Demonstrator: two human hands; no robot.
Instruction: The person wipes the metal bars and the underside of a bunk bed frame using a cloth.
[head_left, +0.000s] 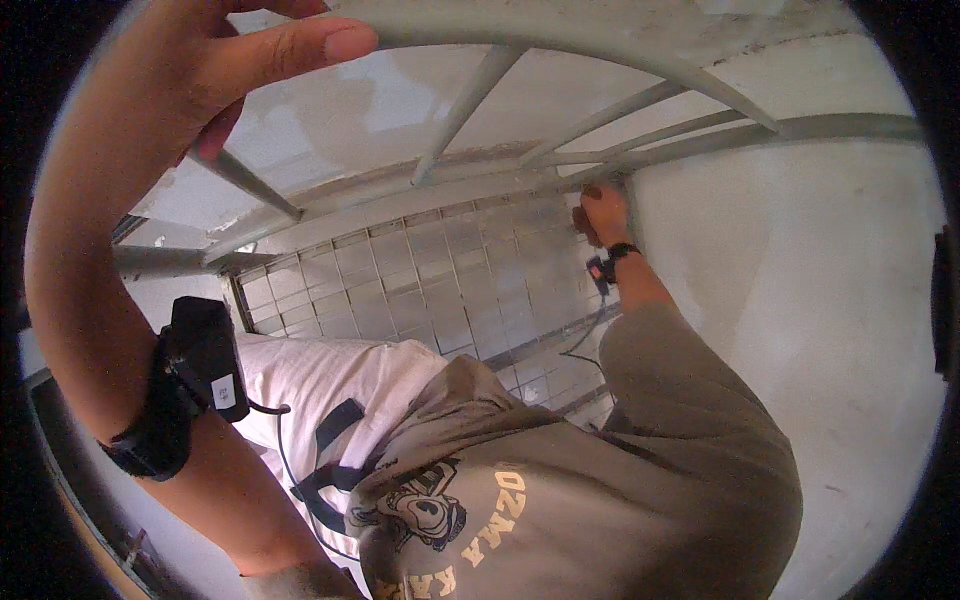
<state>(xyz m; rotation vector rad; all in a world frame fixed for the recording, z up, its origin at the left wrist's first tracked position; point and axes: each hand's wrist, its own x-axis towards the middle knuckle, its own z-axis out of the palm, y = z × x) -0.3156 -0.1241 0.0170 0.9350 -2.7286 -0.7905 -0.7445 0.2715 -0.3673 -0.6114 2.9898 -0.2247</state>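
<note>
At the upper left, my left hand (277, 60) is wrapped around a curved, painted metal rail (465, 26), with its thumb lying along the rail. Farther off, at the right end of a metal-framed wire grid (420, 270), my right hand (606, 210) is beside the pale wall (765, 247). Its fingers are bent and small in view; whether they hold anything cannot be told. A black device (206, 360) is strapped to my left forearm, and a smaller device (600, 274) with a cable hangs at my right wrist.
Slanting metal bars (469, 112) join the curved rail to a lower frame. White cloth (330, 367) with dark strips lies beside my grey-brown shirt (600, 510). The pale wall stands close along my right side. A dark-edged frame (67, 480) is at the lower left.
</note>
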